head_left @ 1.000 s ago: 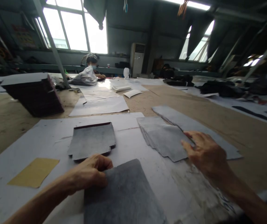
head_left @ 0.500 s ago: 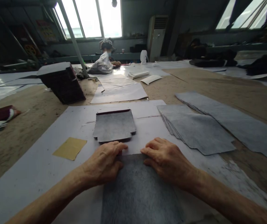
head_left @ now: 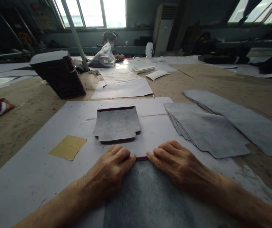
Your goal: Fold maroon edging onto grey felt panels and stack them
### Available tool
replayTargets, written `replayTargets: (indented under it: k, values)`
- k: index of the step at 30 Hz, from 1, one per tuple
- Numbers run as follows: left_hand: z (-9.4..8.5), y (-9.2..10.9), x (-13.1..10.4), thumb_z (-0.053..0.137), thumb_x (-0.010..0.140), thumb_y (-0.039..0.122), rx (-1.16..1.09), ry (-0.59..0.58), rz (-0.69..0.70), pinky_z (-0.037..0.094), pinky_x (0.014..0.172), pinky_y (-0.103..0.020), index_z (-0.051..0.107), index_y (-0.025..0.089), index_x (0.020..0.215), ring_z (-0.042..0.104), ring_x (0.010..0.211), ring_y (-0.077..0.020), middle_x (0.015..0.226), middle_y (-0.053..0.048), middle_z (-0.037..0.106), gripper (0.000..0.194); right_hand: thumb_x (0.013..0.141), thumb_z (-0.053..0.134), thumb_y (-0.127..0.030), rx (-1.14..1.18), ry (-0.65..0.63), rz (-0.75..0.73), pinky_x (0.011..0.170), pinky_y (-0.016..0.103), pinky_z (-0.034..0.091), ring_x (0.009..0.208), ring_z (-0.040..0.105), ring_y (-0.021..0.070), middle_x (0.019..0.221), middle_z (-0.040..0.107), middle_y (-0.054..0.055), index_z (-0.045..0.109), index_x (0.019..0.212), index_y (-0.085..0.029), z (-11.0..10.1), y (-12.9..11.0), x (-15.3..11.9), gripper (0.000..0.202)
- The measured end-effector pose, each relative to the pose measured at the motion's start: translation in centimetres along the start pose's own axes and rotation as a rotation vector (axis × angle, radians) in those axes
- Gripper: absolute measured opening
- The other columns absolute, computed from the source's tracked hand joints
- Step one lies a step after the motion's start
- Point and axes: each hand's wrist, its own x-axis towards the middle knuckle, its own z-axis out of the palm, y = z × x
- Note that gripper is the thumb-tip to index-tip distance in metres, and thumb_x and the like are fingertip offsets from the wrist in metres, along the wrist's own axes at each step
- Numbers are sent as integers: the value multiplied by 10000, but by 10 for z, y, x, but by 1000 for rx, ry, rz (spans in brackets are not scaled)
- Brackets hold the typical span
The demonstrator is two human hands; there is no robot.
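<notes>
A grey sheet [head_left: 150, 196] lies on white paper in front of me, with a narrow dark red strip [head_left: 142, 158] folded over along its far edge. My left hand [head_left: 113, 166] is closed on the left part of that edge, fingers curled and pressed down. On the right part of the same edge, my right hand [head_left: 173, 160] is closed too, its fingertips on the fold. Beyond my hands lies a notched grey piece [head_left: 117, 124] with a dark red far edge. To its left is a yellow square [head_left: 68, 147].
Grey sheets in a fanned stack [head_left: 204, 129] and longer grey sheets [head_left: 245, 118] lie to the right. A tall dark stack [head_left: 60, 74] leans at the back left. A person [head_left: 109, 38] is at the far side, behind a plastic bag [head_left: 104, 57].
The sheet's far edge now shows a dark red folded strip. Both hands' fingers have curled down onto it, and my left hand has moved slightly right. The view has shifted a little.
</notes>
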Motion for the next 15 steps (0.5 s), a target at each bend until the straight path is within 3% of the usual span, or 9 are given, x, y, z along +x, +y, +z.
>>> replayTargets:
  k: [4,9,15]
  values:
    - [-1,-3,-1,317,888,78,52,-35,32,447,710,-342,511,85,1114,449,799,-170,877,-81,530,299,894,351,-79,-33,3,-43,795,358,451,828,505,156,850,599,58,550,1071,-80,-3,0,1,266]
    - [-5,-5,0,309,903,100,105,-59,97,449,715,-341,500,67,1115,468,807,-170,879,-87,547,287,889,337,-69,-13,-65,-70,694,319,475,787,515,147,904,598,75,539,1081,-62,-4,0,1,279]
    - [-5,-4,3,324,901,98,96,-89,98,443,721,-341,483,62,1129,467,812,-178,891,-85,545,281,896,317,-70,-13,-111,-94,681,319,470,759,499,148,863,589,71,540,1082,-45,-7,3,-1,291]
